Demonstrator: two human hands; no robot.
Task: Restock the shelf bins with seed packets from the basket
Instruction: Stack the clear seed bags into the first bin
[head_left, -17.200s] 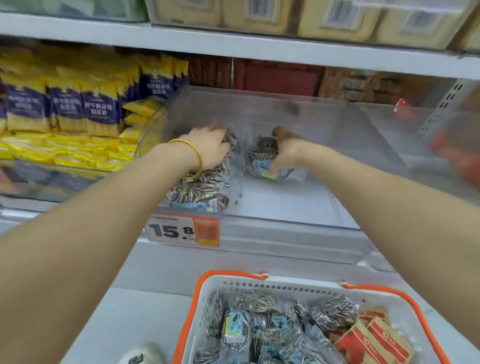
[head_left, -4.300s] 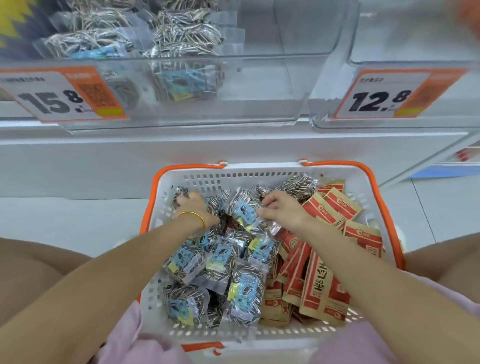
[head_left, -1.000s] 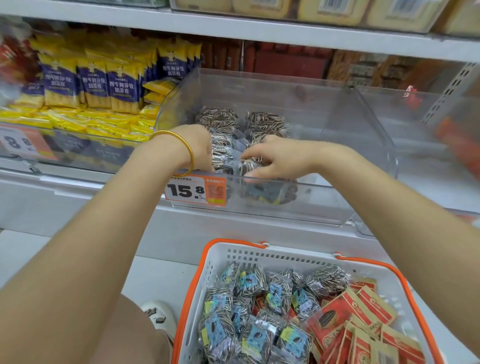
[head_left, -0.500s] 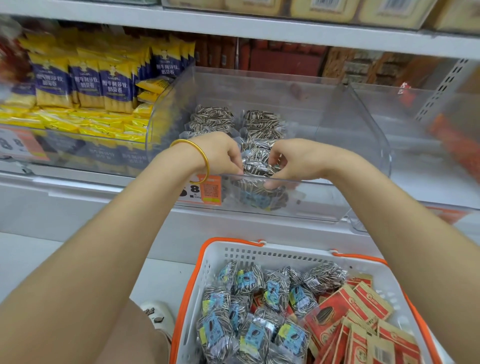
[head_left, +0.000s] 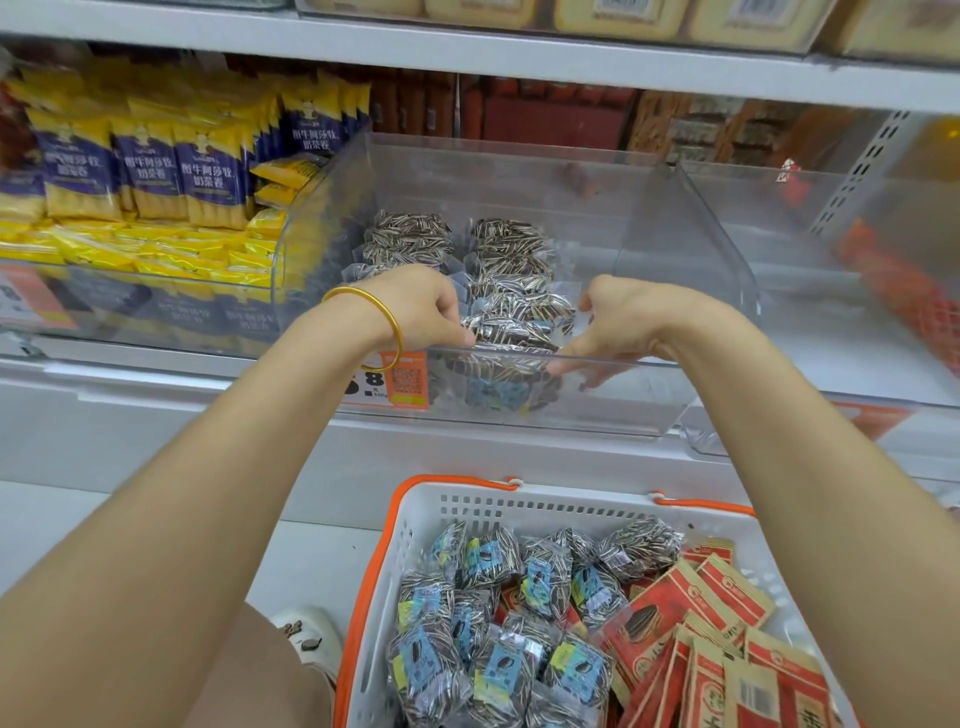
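Both hands reached over the front lip of a clear plastic shelf bin (head_left: 675, 395) and met at a striped seed packet (head_left: 506, 332) at the front of the right-hand row. The left hand (head_left: 421, 306), a gold bangle (head_left: 382, 322) on its wrist, pinched the packet's left end with fingers curled. The right hand (head_left: 618, 319) was at the packet's right end, its fingers pointing down behind the bin's front wall; whether they gripped the packet could not be told.

Behind that packet, two rows of matching seed packets (head_left: 410, 239) ran toward the back of the bin, leaving its right part bare. An orange price tag (head_left: 402, 382) hung on the bin's front, partly hidden by the left wrist. To the left stood a bin of yellow-and-blue snack bags (head_left: 140, 176); to the right, another clear bin (head_left: 810, 291) held little that could be made out.

Below the shelf, between the forearms, sat a white basket (head_left: 410, 519) with orange handles. More striped seed packets with blue labels (head_left: 498, 613) filled its left side, and red-and-tan packets (head_left: 717, 639) were stacked along its right. A white shoe (head_left: 306, 634) showed just beside the basket's left wall.
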